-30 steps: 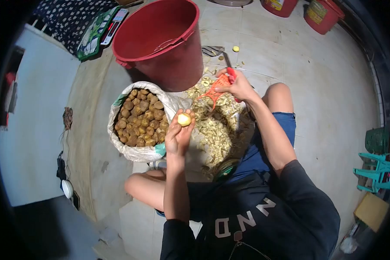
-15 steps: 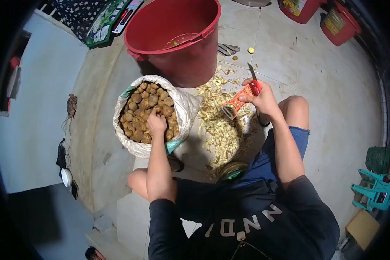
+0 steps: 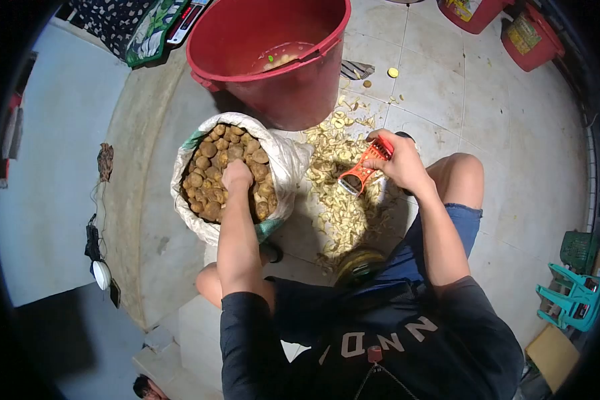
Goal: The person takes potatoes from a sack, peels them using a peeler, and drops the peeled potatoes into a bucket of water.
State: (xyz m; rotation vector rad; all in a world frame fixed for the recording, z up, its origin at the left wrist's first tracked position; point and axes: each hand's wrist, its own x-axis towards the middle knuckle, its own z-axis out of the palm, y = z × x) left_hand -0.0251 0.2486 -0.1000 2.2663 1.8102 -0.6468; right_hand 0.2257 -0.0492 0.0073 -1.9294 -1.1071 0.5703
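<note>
My left hand [image 3: 237,175] reaches into an open white sack [image 3: 288,167] filled with brown, unpeeled potatoes [image 3: 210,150]. Its fingers curl down among the potatoes, and whatever is in them is hidden. To the right, my right hand [image 3: 405,163] is closed around an orange peeler [image 3: 365,168], with its metal blade end pointing down and left. A red handle shows against the peeler in the same grip. Below this hand, a heap of pale potato peelings [image 3: 343,217] covers the floor between my legs.
Behind the sack stands a large red tub [image 3: 280,100] with some pale pieces at its bottom. A peeled potato piece [image 3: 393,73] and a striped cloth [image 3: 357,70] lie right of it. Smaller red buckets [image 3: 532,40] stand at the far right, and turquoise stools [image 3: 573,297] nearer.
My left hand has shifted slightly up and left among the potatoes, its fingers turning down out of sight. My right hand has rotated the peeler; the dark knife blade above it no longer shows.
</note>
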